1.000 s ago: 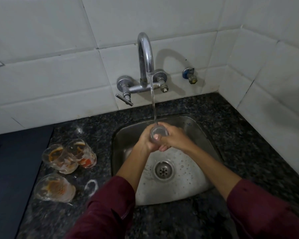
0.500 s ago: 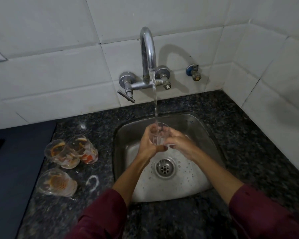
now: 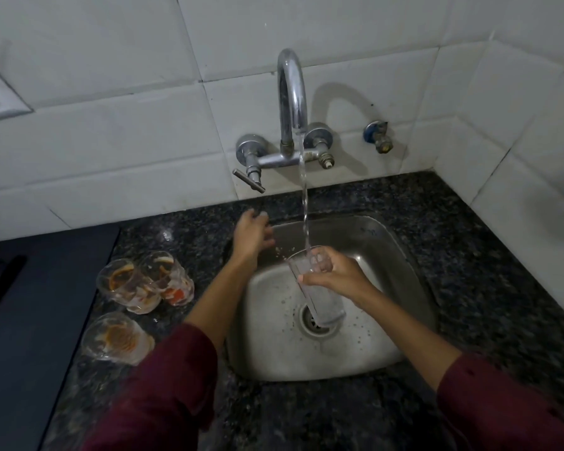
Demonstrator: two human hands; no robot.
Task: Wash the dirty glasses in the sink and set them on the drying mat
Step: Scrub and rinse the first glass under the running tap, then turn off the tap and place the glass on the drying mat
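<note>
Standing on the dark speckled granite counter (image 3: 469,255) left of the steel sink (image 3: 388,320) are three stained clear glasses (image 3: 145,281), beside a dark mat (image 3: 30,320) cut off at the frame edge. Right hand (image 3: 336,278) grips a clear tumbler (image 3: 316,288) under the chrome tap's (image 3: 292,102) stream, its base blurred. Left hand (image 3: 251,234), loosely spread and empty, hovers at the sink's rear rim.

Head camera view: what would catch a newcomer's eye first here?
The stream of water from the tap on the tiled wall pours into a clear glass, which the right hand holds over the steel sink. The left hand is open by the sink's back left edge. Three dirty glasses stand on the dark counter to the left.
</note>
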